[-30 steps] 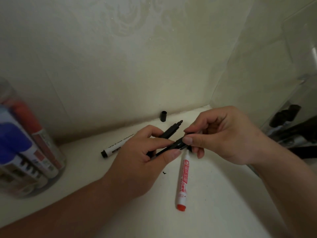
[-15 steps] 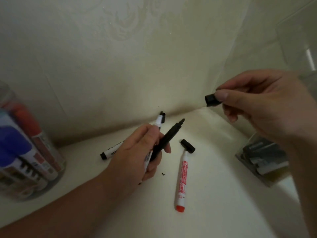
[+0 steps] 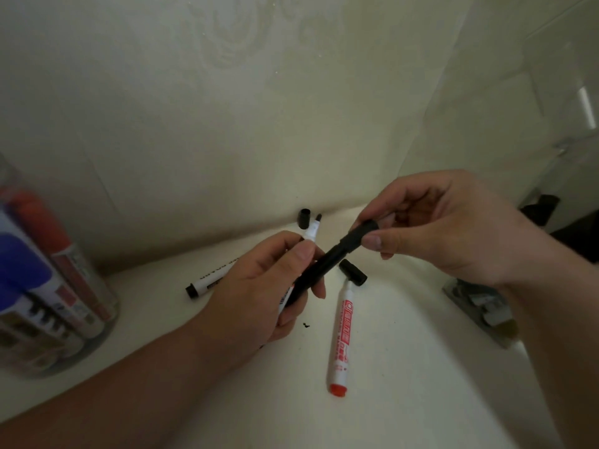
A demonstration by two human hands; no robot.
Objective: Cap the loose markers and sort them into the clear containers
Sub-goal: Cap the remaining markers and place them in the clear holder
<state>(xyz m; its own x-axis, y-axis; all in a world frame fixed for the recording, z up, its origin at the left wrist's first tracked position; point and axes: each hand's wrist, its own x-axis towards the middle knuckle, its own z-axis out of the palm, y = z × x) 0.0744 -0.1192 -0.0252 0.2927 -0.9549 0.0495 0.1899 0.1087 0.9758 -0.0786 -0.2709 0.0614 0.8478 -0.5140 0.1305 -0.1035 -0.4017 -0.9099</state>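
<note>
– While I'm pushing the black cap [image 3: 361, 234] onto the end of the black marker [image 3: 316, 272], I'm pinching it between the thumb and forefinger of my right hand [image 3: 447, 228], with the other fingers curling loosely behind. My left hand [image 3: 259, 286] is wrapping round the barrel lower down so it isn't wobbling while the cap's going on. I can't tell if it's fully home.

– Why are you clutching a white one in that same fist?

– Lazy batching, I'm guessing (saves a reach). The white marker [image 3: 311, 229] is sticking up behind the black one with its dark tip bare. The loose cap [image 3: 303, 218] standing by the wall just beyond it is looking like its match.

– And the rest?

– The red marker [image 3: 340, 332] is lying on the table [image 3: 405, 367] just beside my left hand. A crooked cap [image 3: 353, 272] is sitting at its top end, and I can't tell whether it's seated. A second white marker [image 3: 209, 281] is lying behind my left hand with its far end hidden. The round jar [image 3: 111, 314] on my left is holding blue and red ones upright, and the clear box [image 3: 460, 299] by my right wrist is holding dark and grey stuff. I'm reckoning the black one is heading for that box, since colour seems to be driving the sorting.
</note>
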